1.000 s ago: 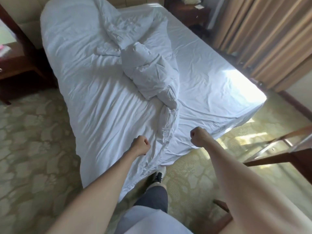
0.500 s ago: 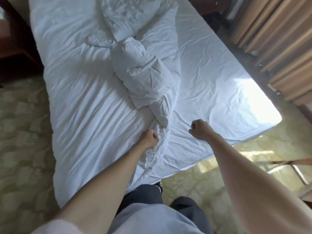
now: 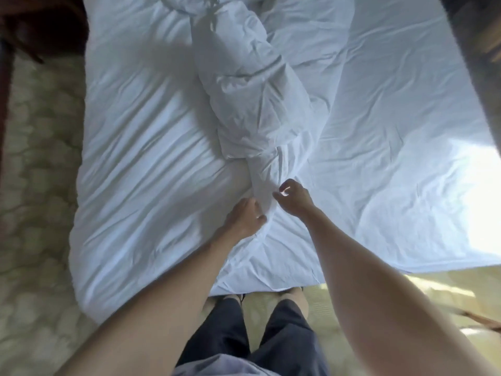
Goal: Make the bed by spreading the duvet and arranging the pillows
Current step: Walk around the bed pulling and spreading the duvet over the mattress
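The white duvet (image 3: 252, 104) lies bunched and twisted in a long roll down the middle of the bed (image 3: 135, 164), narrowing to a tail near the foot. My left hand (image 3: 245, 217) is at the left side of that tail, fingers and thumb curled on the fold. My right hand (image 3: 292, 196) hovers just right of the tail, fingers curved and spread with a gap between thumb and fingers, holding nothing. No pillow is in view.
I stand at the foot of the bed, my legs (image 3: 244, 329) against its edge. Patterned carpet (image 3: 38, 185) runs along the left side. Dark wooden furniture (image 3: 35, 25) sits at the top left. Sunlight falls on the bed's right corner (image 3: 477, 202).
I have stepped up to the bed and leaned over it. Both hands moved forward from fists to the duvet's tail; the left closed on the fold, the right opened beside it.
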Demonstrator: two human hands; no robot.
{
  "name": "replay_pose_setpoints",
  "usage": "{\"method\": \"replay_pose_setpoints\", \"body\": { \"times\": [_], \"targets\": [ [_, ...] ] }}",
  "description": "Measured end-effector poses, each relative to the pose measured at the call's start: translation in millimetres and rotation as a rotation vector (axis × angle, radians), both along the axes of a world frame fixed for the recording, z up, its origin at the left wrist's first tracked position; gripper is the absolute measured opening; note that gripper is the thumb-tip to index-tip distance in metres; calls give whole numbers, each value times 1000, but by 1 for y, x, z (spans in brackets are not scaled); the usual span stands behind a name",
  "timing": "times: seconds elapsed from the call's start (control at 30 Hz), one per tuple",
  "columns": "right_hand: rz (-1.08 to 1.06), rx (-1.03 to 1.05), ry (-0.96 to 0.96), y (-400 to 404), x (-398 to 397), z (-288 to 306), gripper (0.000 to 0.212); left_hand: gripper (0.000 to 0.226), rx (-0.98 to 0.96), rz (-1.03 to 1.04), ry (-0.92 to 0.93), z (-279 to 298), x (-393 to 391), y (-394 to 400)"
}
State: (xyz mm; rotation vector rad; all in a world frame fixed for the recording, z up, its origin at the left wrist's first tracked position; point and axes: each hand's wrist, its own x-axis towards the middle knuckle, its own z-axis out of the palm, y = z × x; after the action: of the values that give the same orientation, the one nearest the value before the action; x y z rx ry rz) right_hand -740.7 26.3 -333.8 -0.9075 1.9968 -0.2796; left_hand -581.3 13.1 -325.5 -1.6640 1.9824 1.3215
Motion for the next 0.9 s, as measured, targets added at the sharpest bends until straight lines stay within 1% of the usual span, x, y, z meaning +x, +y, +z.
{"method": "replay_pose_setpoints", "body": {
  "times": [0.03, 0.07, 0.1, 0.13, 0.17, 0.2, 0.23, 0.3, 0.37, 0.4, 0.5, 0.53, 0.6, 0.67, 0.7, 0.73, 0.8, 0.9],
  "targets": [
    [-51, -7, -62, -8, -1, -11, 51, 53, 4, 5, 1, -8, -5, 0],
    [-118, -6, -131, -15, -3, -23, 69, 62, 14, 17, 0, -15, -10, 2],
    [-197, 8, -191, -23, -5, -33, 82, 65, 33, 41, -2, -22, -16, 4],
    [-244, 17, -228, -31, -8, -42, 83, 64, 43, 71, -6, -28, -22, 7],
    [-240, 15, -241, -38, -11, -48, 67, 61, 43, 104, -16, -34, -28, 11],
    [-192, -5, -211, -43, -14, -51, 42, 60, 27, 143, -26, -37, -34, 15],
    [-138, -32, -168, -46, -16, -48, 29, 61, -5, 193, -36, -38, -40, 18],
    [-72, -68, -156, -46, -20, -43, 39, 63, -60, 291, -72, -36, -49, 22],
    [-64, -108, -198, -34, -20, -30, 44, 65, -90, 320, -129, -28, -58, 27],
    [-64, -128, -227, -26, -20, -21, 47, 61, -109, 327, -140, -22, -63, 30],
    [-93, -142, -371, 4, -27, 8, 57, 28, -221, 432, -78, 3, -74, 44],
    [-102, -148, -432, 14, -31, 17, 58, 22, -251, 437, -75, 13, -76, 51],
    [-93, -144, -492, 26, -40, 37, 49, 28, -290, 381, -81, 34, -77, 65],
    [-79, -129, -474, 31, -40, 52, 36, 33, -334, 319, -97, 52, -78, 77],
    [-83, -120, -450, 31, -37, 58, 34, 34, -346, 290, -114, 59, -78, 82],
    [-83, -105, -401, 28, -33, 61, 35, 34, -343, 264, -131, 66, -77, 86],
    [-31, -77, -244, 21, -26, 71, 39, 29, -331, 207, -161, 78, -76, 95],
    [151, -93, -93, 14, -25, 82, 49, 10, -340, 120, -171, 89, -72, 115]
  ]
}}
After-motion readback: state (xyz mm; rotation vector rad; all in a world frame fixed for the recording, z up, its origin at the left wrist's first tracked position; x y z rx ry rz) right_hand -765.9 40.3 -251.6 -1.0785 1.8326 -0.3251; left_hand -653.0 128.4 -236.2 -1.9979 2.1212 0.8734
